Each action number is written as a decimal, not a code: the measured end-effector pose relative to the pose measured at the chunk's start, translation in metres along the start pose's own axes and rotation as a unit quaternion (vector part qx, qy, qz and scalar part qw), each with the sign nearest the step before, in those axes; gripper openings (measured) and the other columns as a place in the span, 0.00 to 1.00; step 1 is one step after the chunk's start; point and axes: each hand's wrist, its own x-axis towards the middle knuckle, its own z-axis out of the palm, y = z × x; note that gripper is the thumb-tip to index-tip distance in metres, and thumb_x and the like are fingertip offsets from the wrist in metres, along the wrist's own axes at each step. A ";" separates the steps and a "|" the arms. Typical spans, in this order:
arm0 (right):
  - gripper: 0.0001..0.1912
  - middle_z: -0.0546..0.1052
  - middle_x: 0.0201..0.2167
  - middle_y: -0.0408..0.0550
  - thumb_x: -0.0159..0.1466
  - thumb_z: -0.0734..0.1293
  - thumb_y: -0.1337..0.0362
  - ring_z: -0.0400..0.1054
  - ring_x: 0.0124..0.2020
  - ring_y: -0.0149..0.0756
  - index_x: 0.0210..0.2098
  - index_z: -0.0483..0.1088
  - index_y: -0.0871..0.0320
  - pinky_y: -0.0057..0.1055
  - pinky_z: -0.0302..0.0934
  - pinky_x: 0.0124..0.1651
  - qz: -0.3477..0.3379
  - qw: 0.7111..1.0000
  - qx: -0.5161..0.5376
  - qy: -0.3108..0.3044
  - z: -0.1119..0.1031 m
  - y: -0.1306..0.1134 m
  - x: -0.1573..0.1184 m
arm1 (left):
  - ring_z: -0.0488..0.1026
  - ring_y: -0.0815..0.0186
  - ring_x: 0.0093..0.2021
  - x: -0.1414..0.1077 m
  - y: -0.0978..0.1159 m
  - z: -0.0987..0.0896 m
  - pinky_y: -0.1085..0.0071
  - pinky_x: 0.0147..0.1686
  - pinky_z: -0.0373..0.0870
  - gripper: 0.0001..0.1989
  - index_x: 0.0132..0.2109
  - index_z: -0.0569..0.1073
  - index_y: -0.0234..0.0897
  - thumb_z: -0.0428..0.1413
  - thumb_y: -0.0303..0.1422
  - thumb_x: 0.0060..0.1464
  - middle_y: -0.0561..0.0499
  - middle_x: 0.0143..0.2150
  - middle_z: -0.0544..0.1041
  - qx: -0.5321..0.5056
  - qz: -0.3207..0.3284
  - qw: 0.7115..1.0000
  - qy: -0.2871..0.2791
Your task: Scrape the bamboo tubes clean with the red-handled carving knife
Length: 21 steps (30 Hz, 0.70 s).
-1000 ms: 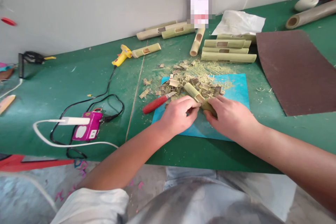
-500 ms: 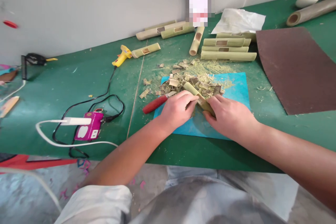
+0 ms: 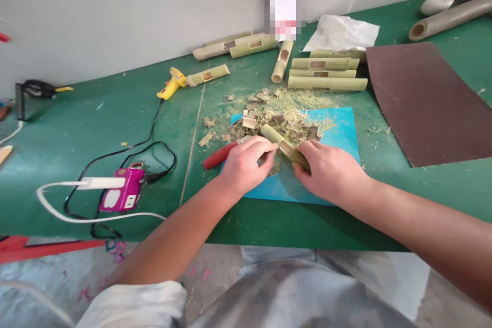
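Note:
My right hand (image 3: 326,164) is closed around the lower end of a short bamboo tube (image 3: 272,134), which slants over the blue mat (image 3: 338,143) with a rectangular cut-out facing up. My left hand (image 3: 248,161) is at the tube's left side, its fingers curled and the index fingertip beside the cut-out. Whether a small piece lies in those fingers is hidden. A red-handled knife (image 3: 219,156) lies against the back of my left hand, its blade partly covered. Bamboo chips (image 3: 249,122) and shavings are heaped just beyond the tube.
Several notched bamboo tubes (image 3: 326,83) lie at the back, some under a white sheet (image 3: 340,33). On the right is a brown board (image 3: 430,107). Leftward are a yellow glue gun (image 3: 171,83), its cord, and a magenta power adapter (image 3: 122,189). A long bamboo pole (image 3: 449,20) lies back right.
My left hand has drawn slightly back from the cut-out, its fingertips no longer over it. My right hand keeps its grip on the tube. The view has shifted a little.

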 end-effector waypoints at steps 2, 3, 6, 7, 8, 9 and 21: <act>0.10 0.77 0.36 0.48 0.64 0.59 0.61 0.70 0.31 0.37 0.39 0.68 0.58 0.33 0.44 0.28 0.005 1.000 -0.003 0.001 0.000 0.000 0.000 | 0.77 0.70 0.35 0.003 -0.001 -0.003 0.76 0.37 0.73 0.04 0.40 0.76 0.34 0.57 0.24 0.57 0.49 0.35 0.79 0.001 -0.002 1.000 0.021; 0.10 0.77 0.36 0.48 0.64 0.59 0.61 0.70 0.31 0.38 0.39 0.68 0.58 0.33 0.44 0.28 0.005 1.000 -0.003 0.003 0.000 0.000 -0.001 | 0.77 0.70 0.35 0.004 -0.001 -0.004 0.76 0.37 0.74 0.03 0.39 0.76 0.34 0.58 0.25 0.57 0.49 0.35 0.79 0.001 -0.005 1.000 0.028; 0.11 0.77 0.36 0.47 0.65 0.58 0.60 0.71 0.32 0.38 0.39 0.69 0.57 0.33 0.43 0.28 0.004 1.000 -0.004 0.007 0.000 0.000 -0.002 | 0.76 0.71 0.33 0.006 -0.003 -0.004 0.77 0.37 0.74 0.04 0.40 0.76 0.35 0.58 0.25 0.57 0.50 0.35 0.79 -0.002 -0.026 0.999 0.028; 0.11 0.77 0.36 0.47 0.65 0.58 0.60 0.71 0.32 0.38 0.39 0.69 0.57 0.33 0.43 0.28 0.003 1.000 -0.005 0.009 0.000 0.000 -0.002 | 0.76 0.71 0.32 0.005 -0.003 -0.003 0.77 0.36 0.74 0.06 0.43 0.76 0.35 0.58 0.25 0.57 0.51 0.35 0.79 -0.002 -0.036 0.999 0.026; 0.11 0.77 0.36 0.47 0.65 0.58 0.60 0.71 0.33 0.38 0.40 0.70 0.57 0.33 0.44 0.28 0.002 1.000 -0.007 0.012 0.000 0.000 -0.003 | 0.75 0.72 0.31 0.005 -0.003 -0.002 0.77 0.36 0.74 0.08 0.45 0.76 0.36 0.58 0.25 0.58 0.52 0.35 0.79 -0.001 -0.044 0.999 0.024; 0.11 0.77 0.36 0.47 0.65 0.58 0.60 0.71 0.32 0.38 0.40 0.70 0.57 0.33 0.44 0.28 0.002 1.000 -0.009 0.016 0.000 0.001 -0.003 | 0.75 0.72 0.31 0.004 -0.004 0.000 0.77 0.36 0.74 0.09 0.46 0.75 0.36 0.58 0.25 0.58 0.52 0.35 0.79 0.001 -0.050 0.999 0.021; 0.11 0.77 0.36 0.47 0.63 0.62 0.57 0.71 0.33 0.39 0.40 0.69 0.57 0.32 0.46 0.28 0.008 0.999 -0.014 0.031 0.000 0.003 -0.002 | 0.76 0.66 0.34 0.005 -0.006 0.005 0.72 0.35 0.71 0.02 0.40 0.71 0.37 0.53 0.29 0.63 0.51 0.34 0.78 0.099 -0.072 0.988 -0.094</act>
